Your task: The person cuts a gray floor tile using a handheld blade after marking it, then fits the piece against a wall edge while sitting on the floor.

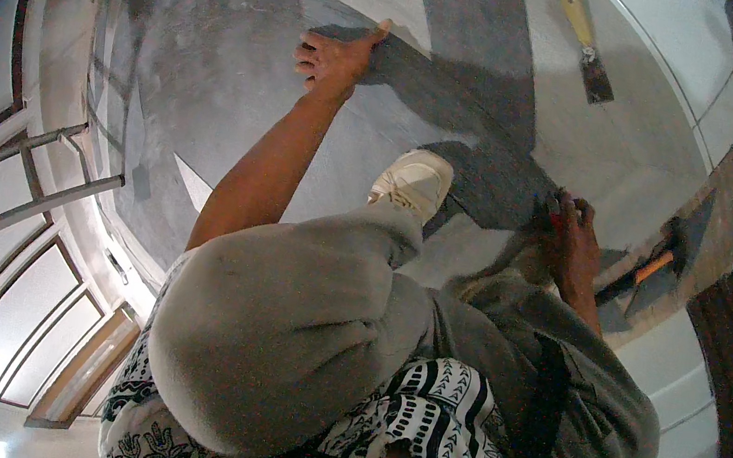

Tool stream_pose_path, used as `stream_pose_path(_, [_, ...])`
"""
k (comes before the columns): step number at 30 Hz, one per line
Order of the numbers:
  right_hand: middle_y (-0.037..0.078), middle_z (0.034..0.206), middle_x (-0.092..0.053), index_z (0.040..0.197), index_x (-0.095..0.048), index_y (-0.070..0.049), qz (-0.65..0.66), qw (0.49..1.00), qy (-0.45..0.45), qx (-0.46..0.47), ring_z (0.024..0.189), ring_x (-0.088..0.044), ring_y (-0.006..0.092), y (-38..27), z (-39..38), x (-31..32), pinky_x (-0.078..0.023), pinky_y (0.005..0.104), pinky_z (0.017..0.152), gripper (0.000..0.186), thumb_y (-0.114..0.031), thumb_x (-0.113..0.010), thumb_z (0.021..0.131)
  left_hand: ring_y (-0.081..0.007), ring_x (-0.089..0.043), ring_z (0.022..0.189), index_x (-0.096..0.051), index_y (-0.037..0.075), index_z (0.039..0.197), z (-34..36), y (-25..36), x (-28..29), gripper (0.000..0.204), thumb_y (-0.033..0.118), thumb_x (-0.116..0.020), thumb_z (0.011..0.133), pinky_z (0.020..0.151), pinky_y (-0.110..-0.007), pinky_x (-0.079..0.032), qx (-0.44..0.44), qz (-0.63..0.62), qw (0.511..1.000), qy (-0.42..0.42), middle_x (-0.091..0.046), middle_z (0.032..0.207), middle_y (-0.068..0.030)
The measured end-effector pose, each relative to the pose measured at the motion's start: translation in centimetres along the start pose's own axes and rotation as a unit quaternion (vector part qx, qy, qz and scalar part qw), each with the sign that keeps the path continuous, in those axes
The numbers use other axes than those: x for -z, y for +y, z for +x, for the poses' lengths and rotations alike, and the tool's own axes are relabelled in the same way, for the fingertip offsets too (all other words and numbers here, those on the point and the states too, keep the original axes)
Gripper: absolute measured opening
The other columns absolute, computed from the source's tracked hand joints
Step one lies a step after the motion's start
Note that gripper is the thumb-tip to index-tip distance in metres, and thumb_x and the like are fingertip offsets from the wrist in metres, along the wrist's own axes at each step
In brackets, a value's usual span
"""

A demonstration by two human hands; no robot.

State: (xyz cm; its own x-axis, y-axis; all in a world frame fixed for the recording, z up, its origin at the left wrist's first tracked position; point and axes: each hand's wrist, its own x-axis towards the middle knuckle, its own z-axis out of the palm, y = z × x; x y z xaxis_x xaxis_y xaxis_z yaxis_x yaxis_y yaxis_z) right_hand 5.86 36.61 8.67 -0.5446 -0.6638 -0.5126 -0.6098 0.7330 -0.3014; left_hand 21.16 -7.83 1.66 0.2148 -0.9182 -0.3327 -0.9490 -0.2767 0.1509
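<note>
A large, smooth grey sheet (215, 39) lies on the floor in front of me, its long edge slanting from the far left down toward the right. My left hand (336, 58) rests on it near that edge, fingers spread and thumb pointing away. At the sheet's right end, my right hand (572, 234) is low by the floor with curled fingers. A small reddish spot shows at its fingertips, but what it holds, if anything, is too dark to make out. My shoe (412, 184) stands between the two hands, on or beside the sheet.
A putty knife (588, 49) with a yellow handle lies on the pale floor at the far right. Right of my right hand is an orange-handled tool (653, 267) among dark scraps (690, 228). A metal frame (31, 215), like a ladder, stands at the left.
</note>
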Motion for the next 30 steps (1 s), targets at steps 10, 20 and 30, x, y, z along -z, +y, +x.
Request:
stream_pose_path(10, [0.012, 0.141, -0.049, 0.15, -0.044, -0.028, 0.065, 0.998, 0.006, 0.001, 0.112, -0.064, 0.0385, -0.3, -1.0, 0.7, -0.056, 0.0466, 0.087, 0.064, -0.014, -0.066, 0.092, -0.0452, -0.014, 0.148, -0.005, -0.005, 0.157, 0.6, -0.3, -1.3, 0.155, 0.082, -0.081, 0.054, 0.114, -0.065, -0.023, -0.04, 0.046, 0.997, -0.037, -0.013, 0.16, -0.0277])
stream_pose_path(20, [0.012, 0.14, -0.052, 0.152, -0.041, -0.031, 0.039, 0.999, 0.023, 0.011, 0.112, -0.064, 0.0363, 1.8, -1.3, -1.8, -0.055, 0.0446, 0.09, 0.065, -0.014, -0.062, 0.092, -0.0458, -0.011, 0.146, -0.013, -0.017, 0.15, 0.8, -0.4, -1.0, 0.159, 0.089, -0.076, 0.049, 0.119, -0.057, -0.011, -0.059, 0.087, 0.994, -0.016, -0.016, 0.156, -0.031])
stream_pose_path(30, [0.011, 0.138, -0.052, 0.147, -0.047, -0.028, 0.065, 0.993, 0.083, 0.061, 0.106, -0.066, 0.0385, 1.8, -1.1, -1.0, -0.058, 0.0481, 0.081, 0.056, -0.02, -0.062, 0.094, -0.0504, 0.0, 0.152, -0.011, -0.005, 0.158, -0.3, 1.0, 1.5, 0.154, 0.094, -0.067, 0.055, 0.12, -0.065, -0.008, -0.04, 0.086, 0.994, -0.06, -0.001, 0.165, -0.0312])
